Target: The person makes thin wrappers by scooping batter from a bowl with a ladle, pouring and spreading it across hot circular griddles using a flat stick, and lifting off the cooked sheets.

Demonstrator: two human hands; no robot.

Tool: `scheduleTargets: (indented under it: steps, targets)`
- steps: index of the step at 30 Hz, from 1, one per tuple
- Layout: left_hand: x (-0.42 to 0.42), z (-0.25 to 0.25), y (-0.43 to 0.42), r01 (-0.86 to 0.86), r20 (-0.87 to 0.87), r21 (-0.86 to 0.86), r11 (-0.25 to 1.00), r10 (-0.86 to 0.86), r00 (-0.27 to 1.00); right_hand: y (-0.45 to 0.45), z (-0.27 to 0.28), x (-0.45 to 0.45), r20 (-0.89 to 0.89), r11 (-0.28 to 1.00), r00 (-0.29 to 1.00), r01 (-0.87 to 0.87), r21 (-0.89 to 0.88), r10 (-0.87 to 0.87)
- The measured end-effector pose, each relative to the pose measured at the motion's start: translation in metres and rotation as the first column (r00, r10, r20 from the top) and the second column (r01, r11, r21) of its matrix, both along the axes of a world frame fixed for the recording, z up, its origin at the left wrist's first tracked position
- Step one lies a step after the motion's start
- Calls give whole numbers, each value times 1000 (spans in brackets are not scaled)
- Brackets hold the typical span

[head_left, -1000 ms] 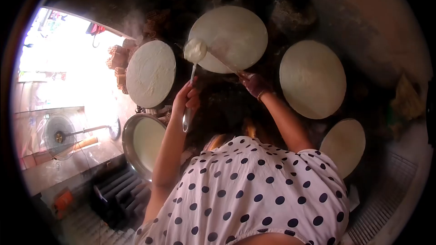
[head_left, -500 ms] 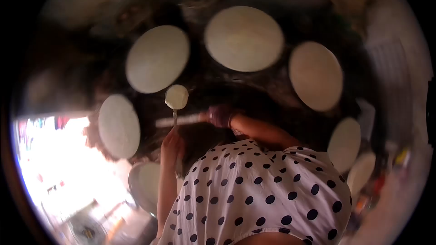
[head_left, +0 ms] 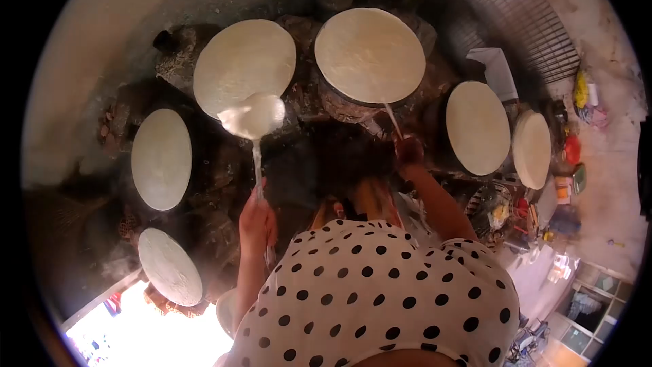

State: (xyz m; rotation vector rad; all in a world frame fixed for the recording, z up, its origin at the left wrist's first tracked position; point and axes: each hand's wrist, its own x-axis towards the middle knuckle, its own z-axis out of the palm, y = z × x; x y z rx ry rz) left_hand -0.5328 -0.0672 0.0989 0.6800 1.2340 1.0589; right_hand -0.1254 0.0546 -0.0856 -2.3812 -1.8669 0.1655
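Note:
My left hand [head_left: 257, 221] is closed round the handle of a ladle [head_left: 260, 115] heaped with pale batter. The ladle's bowl overlaps the near edge of a round crepe [head_left: 246, 64] at upper left; I cannot tell whether they touch. My right hand [head_left: 408, 151], in a dark glove, grips a thin, light flat stick [head_left: 392, 121]. Its tip meets the near rim of another pale crepe [head_left: 369, 56], which covers a round griddle at upper middle.
More crepes lie around: one at far left [head_left: 161, 160], one at lower left [head_left: 170, 266] and one at right [head_left: 477, 128]. A pile of round sheets [head_left: 532, 149] stands beyond the right one. A wire grid [head_left: 516, 13] leans at the back, and a bright opening lies lower left.
My view has turned rightward. My right hand has moved right and forward, its stick swinging from pointing left to the upper-middle crepe's edge. The ladle is now nearer the upper-left crepe.

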Motion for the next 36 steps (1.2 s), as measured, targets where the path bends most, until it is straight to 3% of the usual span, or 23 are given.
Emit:
scheduleTargets:
  steps: [1, 3, 5, 6, 8, 9, 11, 13, 14, 16, 17, 18, 19, 20, 22, 24, 26, 27, 28, 30, 32, 34, 36]
  targets:
    - [13, -7, 14, 6, 106, -42, 999, -2, 994, 15, -8, 23, -6, 1000, 1000, 2, -5, -2]
    - [42, -17, 51, 8, 113, -158, 987, 10, 994, 56, -23, 64, -14, 989, 994, 107, 98, -106]
    - [62, -25, 85, 52, 155, -291, 955, -7, 988, 111, 0, 91, -116, 970, 985, 148, 191, -128]
    - [74, -18, 93, 49, 151, -296, 954, -4, 988, 150, -16, 127, -31, 983, 999, 33, 183, -28]
    - [95, 2, 92, 107, 401, -191, 976, -22, 916, 209, -3, 167, 65, 990, 998, -31, 134, 23]
    - [112, -5, 89, 70, 549, -79, 994, -15, 836, 236, 34, 167, 74, 995, 997, 3, 98, -11]
    - [148, -15, 113, 5, 592, -163, 987, 94, 801, 328, 35, 200, -194, 985, 966, 158, -65, -168]
    - [185, -6, 149, -89, 619, -348, 933, 300, 726, 386, 58, 201, -218, 995, 971, 96, -36, -102]
    - [194, -3, 158, -106, 608, -360, 927, 319, 727, 414, 64, 200, -183, 996, 981, 57, -71, -70]
    - [208, 2, 164, -211, 742, -286, 935, 356, 568, 477, 56, 199, -82, 988, 996, -32, -150, 20]
    - [215, 9, 162, -263, 532, -109, 958, 280, 799, 505, 51, 195, -210, 980, 976, -99, -172, 62]
    - [216, 10, 163, -269, 240, 20, 963, 256, 936, 537, 31, 192, -253, 977, 965, -114, -183, 65]
    - [219, 8, 164, -290, 120, 21, 957, 285, 951, 562, 15, 194, -239, 969, 961, -181, -168, 138]
    - [224, 10, 167, -309, -3, 22, 951, 309, 951, 575, 8, 193, -225, 957, 952, -247, -154, 210]
    - [231, 13, 179, -342, -12, -57, 938, 342, 940, 581, 18, 193, -344, 898, 906, -346, -271, 245]
    - [234, 3, 189, -401, 383, -193, 895, 445, 809, 573, 40, 192, -305, 880, 921, -340, -331, 241]
    - [242, -4, 190, -409, 393, -258, 876, 481, 783, 569, 40, 199, -126, 876, 917, -398, -272, 378]
    - [246, -8, 188, -399, 442, -284, 872, 488, 752, 561, 40, 206, -202, 895, 900, -418, -155, 385]
    - [249, -10, 186, -387, 489, -310, 868, 495, 718, 555, 42, 212, -203, 895, 901, -417, -157, 384]
    - [252, -13, 181, -378, 508, -312, 872, 489, 709, 543, 53, 224, -554, 878, 745, -476, -49, 373]
    - [251, -14, 173, -367, 531, -309, 878, 479, 699, 511, 94, 224, -508, 880, 769, -473, -42, 389]
    - [245, -16, 163, -365, 561, -280, 888, 460, 688, 487, 118, 226, -503, 852, 717, -517, 82, 483]
    - [237, -15, 153, -360, 591, -265, 894, 446, 672, 504, 59, 257, -742, 893, 543, -420, 164, 392]
